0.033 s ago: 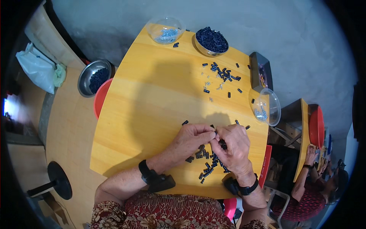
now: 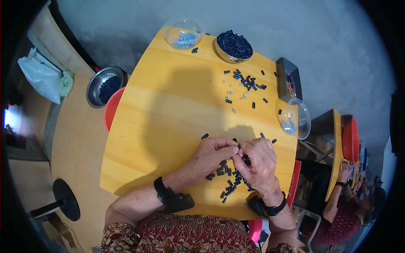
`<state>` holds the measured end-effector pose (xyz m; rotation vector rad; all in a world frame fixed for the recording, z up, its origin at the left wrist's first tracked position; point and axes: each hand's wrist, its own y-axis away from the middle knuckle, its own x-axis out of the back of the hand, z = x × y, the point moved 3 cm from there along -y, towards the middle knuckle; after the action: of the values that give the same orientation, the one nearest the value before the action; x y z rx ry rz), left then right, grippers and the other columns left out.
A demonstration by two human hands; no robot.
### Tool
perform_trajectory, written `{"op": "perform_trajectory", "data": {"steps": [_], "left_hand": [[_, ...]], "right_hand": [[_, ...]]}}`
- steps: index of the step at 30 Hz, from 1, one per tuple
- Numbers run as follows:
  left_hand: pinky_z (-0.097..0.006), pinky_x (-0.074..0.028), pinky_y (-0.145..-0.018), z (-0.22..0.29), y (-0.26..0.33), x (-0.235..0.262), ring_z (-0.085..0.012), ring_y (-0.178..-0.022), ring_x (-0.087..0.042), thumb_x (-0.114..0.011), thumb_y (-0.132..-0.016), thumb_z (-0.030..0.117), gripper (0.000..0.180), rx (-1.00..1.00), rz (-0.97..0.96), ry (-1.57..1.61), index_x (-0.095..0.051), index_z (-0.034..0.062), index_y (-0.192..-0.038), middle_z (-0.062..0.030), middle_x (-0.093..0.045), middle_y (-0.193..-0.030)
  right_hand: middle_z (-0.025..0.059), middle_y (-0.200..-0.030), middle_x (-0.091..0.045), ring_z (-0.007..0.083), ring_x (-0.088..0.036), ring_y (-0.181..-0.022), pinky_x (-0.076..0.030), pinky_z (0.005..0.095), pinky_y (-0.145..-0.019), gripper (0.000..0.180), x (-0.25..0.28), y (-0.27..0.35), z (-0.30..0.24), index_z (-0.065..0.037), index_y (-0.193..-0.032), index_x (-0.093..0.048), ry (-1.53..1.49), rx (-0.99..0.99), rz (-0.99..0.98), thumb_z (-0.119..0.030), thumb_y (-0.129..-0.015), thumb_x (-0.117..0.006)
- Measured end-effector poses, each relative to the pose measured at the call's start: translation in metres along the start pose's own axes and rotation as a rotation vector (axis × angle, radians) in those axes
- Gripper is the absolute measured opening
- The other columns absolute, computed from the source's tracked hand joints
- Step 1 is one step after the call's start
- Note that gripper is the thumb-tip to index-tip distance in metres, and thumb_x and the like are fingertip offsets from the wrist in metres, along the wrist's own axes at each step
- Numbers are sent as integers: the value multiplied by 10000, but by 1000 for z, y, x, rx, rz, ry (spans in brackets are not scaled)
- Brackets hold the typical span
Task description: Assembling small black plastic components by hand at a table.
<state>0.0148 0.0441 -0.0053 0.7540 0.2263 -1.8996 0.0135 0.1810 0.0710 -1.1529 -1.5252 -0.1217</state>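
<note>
Above the near part of the yellow table, my left hand (image 2: 214, 152) and my right hand (image 2: 259, 162) meet fingertip to fingertip. Both are closed in a pinch around a small black plastic piece (image 2: 238, 145), mostly hidden by the fingers. Under and beside my right hand lies a loose pile of similar short black pieces (image 2: 230, 187), some of them covered by the hand. A few stray ones, such as a black piece (image 2: 205, 135), are scattered around the hands. Black straps with boxy modules sit on both my wrists.
On the table (image 2: 168, 109), a steel bowl (image 2: 228, 54) heaped with black pieces stands at the far edge. Clear plastic bowls (image 2: 171, 40) hold small silvery parts. Black pieces and tiny pale parts lie near a grey tray (image 2: 282, 80). A co-worker's hand (image 2: 344, 170) shows at right.
</note>
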Motion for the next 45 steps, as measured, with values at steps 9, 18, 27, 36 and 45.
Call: {"op": "perform_trajectory", "data": {"steps": [9, 18, 27, 36, 45], "left_hand": [[-217, -484, -775, 1, 2, 0, -71, -846, -598, -575, -943, 146, 190, 42, 12, 6, -671, -14, -982, -17, -660, -891], [-229, -499, -776, 2, -1, 0, -83, -818, -618, -607, -929, 152, 194, -30, 71, -33, -683, -9, -1007, -34, -683, -905], [-227, -499, -769, 0, 0, 4, -74, -829, -606, -610, -928, 161, 205, 45, 82, -67, -682, -11, -1014, -21, -673, -898], [-213, -485, -726, 0, 0, 10, -61, -814, -592, -615, -927, 179, 224, 31, 84, -132, -679, -14, -1021, -14, -667, -903], [-227, -488, -827, 19, -2, 6, -92, -903, -613, -595, -935, 137, 219, -155, 176, -13, -651, -12, -1085, -43, -670, -981]], "right_hand": [[100, -692, -544, 275, -572, -648, -459, 377, -618, 285, -2, -2, 0, 9, -906, -617, 26, 94, -14, -16, -661, -761], [93, -751, -567, 270, -582, -707, -449, 366, -654, 260, 3, -7, 1, -24, -889, -608, 71, 26, -64, -55, -684, -765], [59, -655, -511, 240, -540, -610, -409, 351, -577, 222, -1, -14, 4, -58, -777, -566, 93, 107, -173, -37, -658, -752], [55, -613, -441, 236, -502, -547, -401, 362, -534, 212, -13, -11, 8, -78, -698, -509, 56, 165, -130, -87, -674, -720], [129, -797, -593, 301, -577, -726, -448, 389, -674, 250, 0, -17, -9, 10, -959, -622, 41, 33, -73, -34, -734, -722]]}}
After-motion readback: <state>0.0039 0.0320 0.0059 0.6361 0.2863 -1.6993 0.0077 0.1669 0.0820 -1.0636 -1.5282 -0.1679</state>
